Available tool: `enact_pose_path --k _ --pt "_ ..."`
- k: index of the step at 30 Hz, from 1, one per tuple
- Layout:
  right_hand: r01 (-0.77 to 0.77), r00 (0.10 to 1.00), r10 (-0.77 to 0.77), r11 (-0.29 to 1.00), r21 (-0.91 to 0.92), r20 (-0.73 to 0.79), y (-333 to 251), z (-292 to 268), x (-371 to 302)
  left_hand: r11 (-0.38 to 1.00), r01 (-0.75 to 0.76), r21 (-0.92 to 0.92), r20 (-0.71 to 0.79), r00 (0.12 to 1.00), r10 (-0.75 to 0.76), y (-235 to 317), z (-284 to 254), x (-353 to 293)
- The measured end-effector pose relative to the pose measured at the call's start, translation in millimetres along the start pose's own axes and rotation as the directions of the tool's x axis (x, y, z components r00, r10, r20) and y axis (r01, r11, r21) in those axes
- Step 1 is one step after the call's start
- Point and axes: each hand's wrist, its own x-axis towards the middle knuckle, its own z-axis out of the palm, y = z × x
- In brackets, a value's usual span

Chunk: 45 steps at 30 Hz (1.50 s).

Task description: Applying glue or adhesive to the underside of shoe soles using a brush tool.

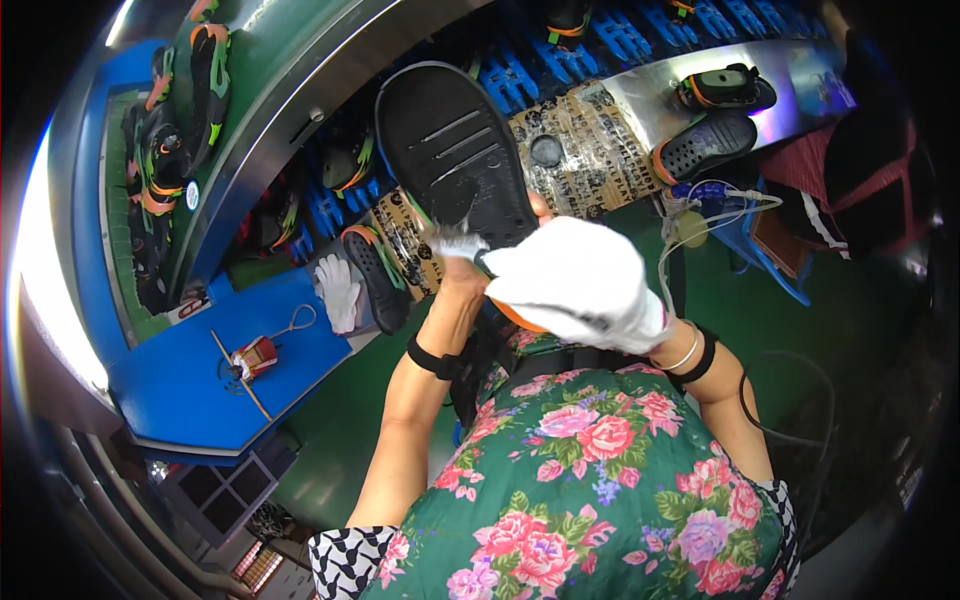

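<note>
A large black clog (455,140) with grooved lines and orange trim at its near end is held up in front of my chest, its broad flat face toward me. My bare left hand (463,274) is closed round the near part of it; fingertips show at its right edge. My right hand (575,280), in a white glove, is closed on the dark handle of a small brush. The pale bristles (455,241) are blurred and lie over the clog's lower left edge; I cannot tell whether they touch it.
Behind the clog runs a metal-edged line with blue racks (510,85) and taped brown board (585,140). More black clogs (705,145) stand at the right. A blue side table (180,380) at the left bears a white glove (340,290) and a red-and-white item (252,358). White cables (700,215) hang at the right.
</note>
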Motion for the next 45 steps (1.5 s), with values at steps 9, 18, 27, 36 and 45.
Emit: enact_pose_path --k 9,18,27,36,45 --pt "-0.047 0.999 0.047 0.999 0.003 0.003 4.5 -8.3 3.2 0.998 -0.052 0.019 -0.010 0.999 0.052 28.4 12.6 14.7" --pt "-0.011 0.999 0.009 0.999 -0.053 -0.043 8.3 -1.5 3.6 0.970 -0.244 -0.021 -0.043 0.969 0.243 43.3 11.4 28.3" --pt "-0.101 0.993 0.103 0.994 0.045 -0.048 11.6 -8.4 8.1 0.952 -0.269 0.145 0.059 0.963 0.263 58.0 8.8 33.9" --pt "-0.101 0.993 0.106 0.991 0.085 -0.056 19.7 -16.0 9.3 0.929 -0.342 0.140 0.146 0.935 0.322 61.2 21.3 41.5" --pt "-0.145 0.986 0.152 0.985 0.098 -0.067 21.5 -21.0 8.0 0.939 -0.339 0.061 0.215 0.923 0.320 63.0 19.3 48.7"
